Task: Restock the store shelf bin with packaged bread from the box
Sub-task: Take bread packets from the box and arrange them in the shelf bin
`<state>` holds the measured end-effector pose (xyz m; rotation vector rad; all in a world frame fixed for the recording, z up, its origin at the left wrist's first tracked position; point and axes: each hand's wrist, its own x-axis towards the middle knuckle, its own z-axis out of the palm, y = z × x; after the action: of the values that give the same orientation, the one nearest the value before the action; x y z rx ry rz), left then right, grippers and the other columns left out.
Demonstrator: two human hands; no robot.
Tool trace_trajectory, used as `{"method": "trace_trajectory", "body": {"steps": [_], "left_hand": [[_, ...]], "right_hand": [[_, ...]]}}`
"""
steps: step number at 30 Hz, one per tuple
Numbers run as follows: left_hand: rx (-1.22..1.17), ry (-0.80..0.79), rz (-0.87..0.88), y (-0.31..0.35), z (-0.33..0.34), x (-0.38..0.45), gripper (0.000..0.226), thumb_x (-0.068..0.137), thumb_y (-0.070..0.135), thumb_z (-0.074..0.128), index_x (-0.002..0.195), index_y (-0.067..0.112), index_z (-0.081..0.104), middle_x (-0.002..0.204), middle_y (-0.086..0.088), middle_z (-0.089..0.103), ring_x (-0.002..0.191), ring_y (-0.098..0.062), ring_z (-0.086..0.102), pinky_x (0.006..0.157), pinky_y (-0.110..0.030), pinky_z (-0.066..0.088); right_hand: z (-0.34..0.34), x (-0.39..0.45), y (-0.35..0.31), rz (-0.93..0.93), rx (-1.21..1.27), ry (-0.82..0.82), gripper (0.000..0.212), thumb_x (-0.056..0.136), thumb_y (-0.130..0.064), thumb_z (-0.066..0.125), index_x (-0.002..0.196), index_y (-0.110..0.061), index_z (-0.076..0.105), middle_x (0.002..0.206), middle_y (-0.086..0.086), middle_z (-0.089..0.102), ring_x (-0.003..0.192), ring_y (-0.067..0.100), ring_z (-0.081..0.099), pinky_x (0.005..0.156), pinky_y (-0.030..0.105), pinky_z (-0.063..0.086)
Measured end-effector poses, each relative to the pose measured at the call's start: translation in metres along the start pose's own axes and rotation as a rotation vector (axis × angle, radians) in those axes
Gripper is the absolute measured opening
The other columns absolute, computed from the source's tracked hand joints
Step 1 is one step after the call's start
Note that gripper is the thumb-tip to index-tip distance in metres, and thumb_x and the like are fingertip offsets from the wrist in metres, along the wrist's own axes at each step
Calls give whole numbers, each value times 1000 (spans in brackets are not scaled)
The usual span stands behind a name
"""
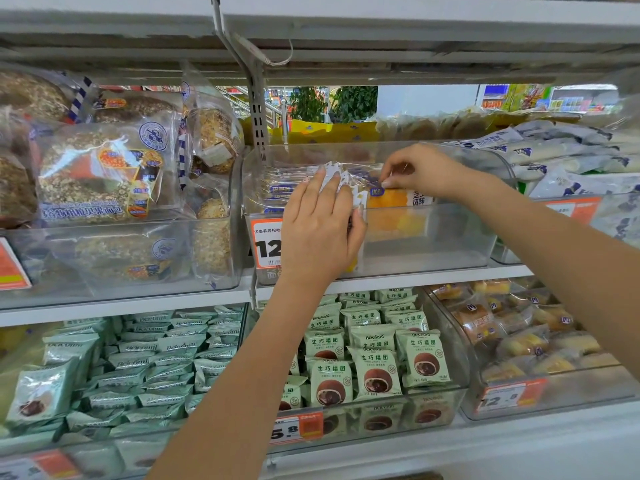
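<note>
Placement step: your left hand (pixel 320 225) lies flat on the bread packets (pixel 349 183) in the clear bin (pixel 429 237); right hand (pixel 415 171) pinches a packet's top edge. Next, I judge: seat them upright, then let go; box unseen.

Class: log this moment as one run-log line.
left hand: steadies bread package | right hand: pinches package top | clear bin: part filled

White metal shelving (pixel 381 15), potted plants (pixel 332 102) behind, bright store aisle (pixel 540 97) beyond
</note>
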<state>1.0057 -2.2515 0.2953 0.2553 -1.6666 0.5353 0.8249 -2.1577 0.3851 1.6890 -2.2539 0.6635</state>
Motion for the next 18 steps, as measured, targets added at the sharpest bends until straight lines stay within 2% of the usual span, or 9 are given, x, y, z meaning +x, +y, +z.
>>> {"method": "trace_trajectory", "body": {"steps": [3,6,10,14,18], "left_hand": [[-3,-8,-7,0,-1,1,37,94,26,40,99,4,70,110,-12,69,114,-29,61,101,-37,36],[-4,-15,-7,0,-2,1,38,94,27,39,99,4,70,109,-12,70,114,-29,61,101,-37,36],[-11,-34,-10,0,-2,1,40,95,27,37,98,5,70,109,-11,70,113,-28,61,101,-37,37],[-17,-67,-14,0,-4,1,40,95,27,37,99,5,70,109,-11,69,112,-28,61,101,-37,37],[-37,-130,-15,-1,-6,2,41,95,26,36,104,4,69,111,-12,69,113,-28,61,102,-37,36]], "right_hand": [[3,9,-4,3,-100,-46,5,87,-22,67,85,-17,68,89,1,66,84,17,58,70,27,42],[3,16,-8,44,-111,-64,7,87,-22,67,85,-15,69,76,-6,58,73,12,53,59,22,35],[4,16,-10,68,-139,-44,12,88,-22,66,90,-12,72,77,-7,55,77,13,51,70,24,33],[4,8,-10,69,-123,-13,11,90,-23,63,96,-15,68,88,0,62,80,14,53,71,24,36],[-1,-9,-15,85,-96,146,15,95,-20,53,105,-17,64,92,-1,59,85,18,56,74,31,46]]}}
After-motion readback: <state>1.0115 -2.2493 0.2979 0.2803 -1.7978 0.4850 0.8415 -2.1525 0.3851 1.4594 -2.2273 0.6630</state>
